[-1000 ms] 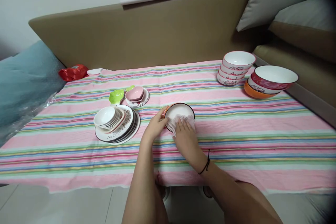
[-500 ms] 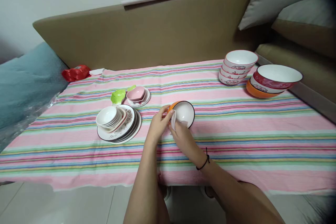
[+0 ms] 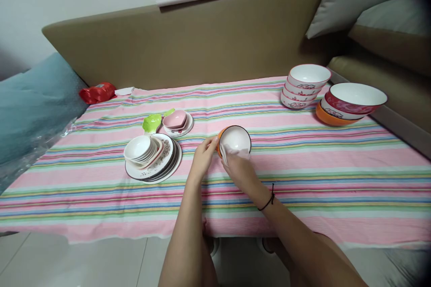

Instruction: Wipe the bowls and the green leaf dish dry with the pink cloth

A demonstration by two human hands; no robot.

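An orange bowl with a white inside and a dark rim stands tilted toward me on the striped tablecloth. My left hand grips its left rim. My right hand presses a white cloth over the bowl's near edge, fingers closed on it. A black band circles my right wrist.
Left of the bowl sits a stack of plates topped with small white dishes, a green leaf dish and a pink dish. Stacked bowls and larger bowls stand far right. A red packet lies far left.
The bowl has been turned and tipped in my hands, and my right hand has wiped the cloth from inside the bowl round to its near rim. The view shifted slightly.
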